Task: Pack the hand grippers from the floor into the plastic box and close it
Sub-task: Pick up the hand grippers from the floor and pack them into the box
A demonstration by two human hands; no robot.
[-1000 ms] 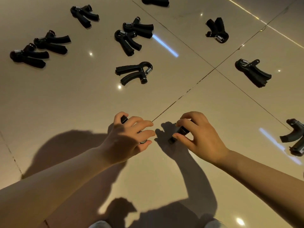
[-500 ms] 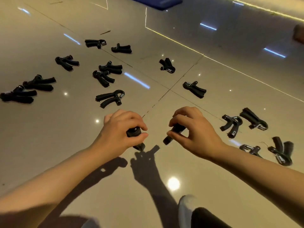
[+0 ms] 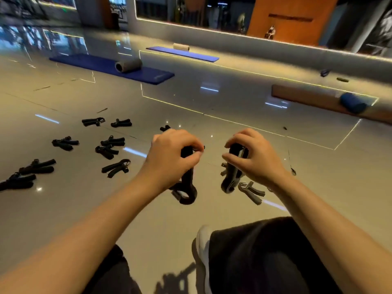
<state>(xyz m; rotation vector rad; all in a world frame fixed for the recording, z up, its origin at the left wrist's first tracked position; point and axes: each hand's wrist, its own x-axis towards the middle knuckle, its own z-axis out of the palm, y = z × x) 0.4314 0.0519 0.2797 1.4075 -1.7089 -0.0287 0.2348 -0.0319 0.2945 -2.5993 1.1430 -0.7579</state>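
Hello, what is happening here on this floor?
A person is gathering hand grippers. The left hand holds one black gripper and the right hand holds another gripper, both lifted off the floor. Many more grippers lie scattered on the left. No plastic box is in view.

one head-worn view looks forward and down, close above both hands, over the floor (image 3: pixel 63 209).

I see dim, warm light; glossy floor (image 3: pixel 191 98) throws streak glare beyond both hands. Edges bow, far background smears, soft shadow lies below the grips.
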